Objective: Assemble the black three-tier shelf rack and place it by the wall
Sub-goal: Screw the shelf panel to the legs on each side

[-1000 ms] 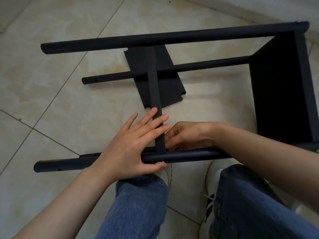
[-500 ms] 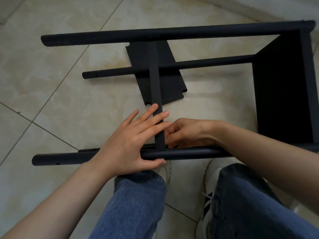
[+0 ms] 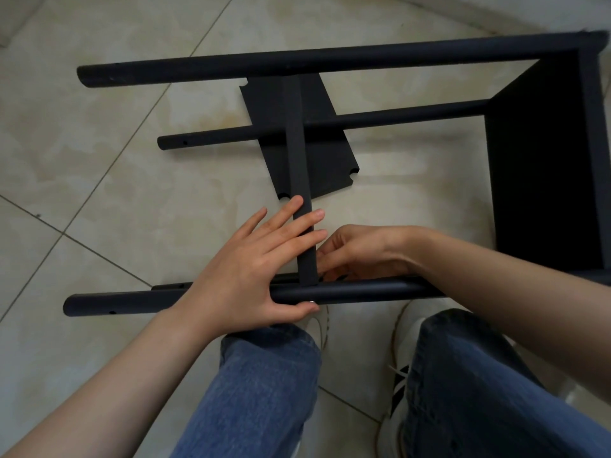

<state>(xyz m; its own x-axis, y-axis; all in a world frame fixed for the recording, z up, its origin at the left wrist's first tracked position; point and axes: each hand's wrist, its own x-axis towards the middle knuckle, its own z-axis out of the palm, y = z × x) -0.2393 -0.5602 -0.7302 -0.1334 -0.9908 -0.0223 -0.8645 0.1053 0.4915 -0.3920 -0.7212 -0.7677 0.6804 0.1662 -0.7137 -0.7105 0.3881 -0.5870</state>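
The floor (image 3: 99, 180) fills nearly all the view: large beige tiles with a cloudy marbled pattern, cut by thin dark grout lines that run on the diagonal. Along the top right a pale strip of wall (image 3: 529, 8) meets the tiles.

The rack (image 3: 330, 61) lies on its side on the floor, near that wall but not against it, its open end toward the left. The end shelf (image 3: 542, 180) stands on edge at the right, dark and in shadow. Four poles run leftward from it: a far upper one, a far lower one (image 3: 396, 119) down by the tiles, the near pole (image 3: 363, 290) closest to the person, and another (image 3: 168, 286) showing just behind it. The middle shelf (image 3: 299, 153) stands on edge between the upper poles, its notched face dropping away to the floor.

Two legs in blue jeans (image 3: 264, 391) come up from the bottom edge, with pale shoes (image 3: 401, 328) just below the near pole.

The left hand (image 3: 251, 269) is flat, with straight fingers laid across the middle shelf's edge, palm over the near pole and thumb along its near side. The right hand (image 3: 363, 249) has its fingers curled in at the joint of shelf and near pole; whether they pinch anything cannot be told.
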